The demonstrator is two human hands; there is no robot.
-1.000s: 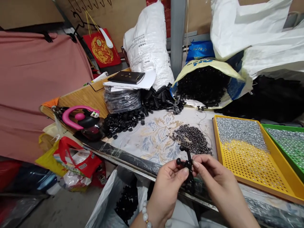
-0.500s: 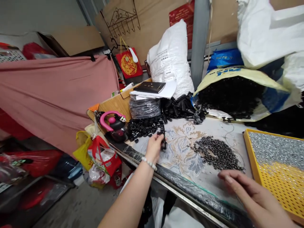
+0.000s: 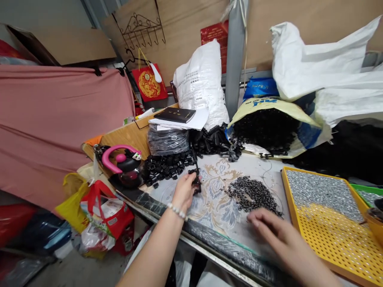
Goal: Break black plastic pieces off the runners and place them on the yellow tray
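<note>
A black part (image 3: 196,180) is pinched in the fingers of the left hand (image 3: 184,190), its stem standing roughly upright above the patterned desk (image 3: 215,199), just beside a heap of black rings (image 3: 166,166). The left grip is pressed together on the part. The right hand (image 3: 277,235) is held low over the desk's near edge, fingers loosely spread and holding nothing, close to a pile of small dark pieces (image 3: 251,194). A yellow tray (image 3: 326,231) of silvery bits is set to the right. Farther back, an open sack (image 3: 269,127) of black parts, a white sack (image 3: 200,83) with print too small to read, and a black book (image 3: 175,114) are seen. A pink cloth (image 3: 60,119) is hung at left.
</note>
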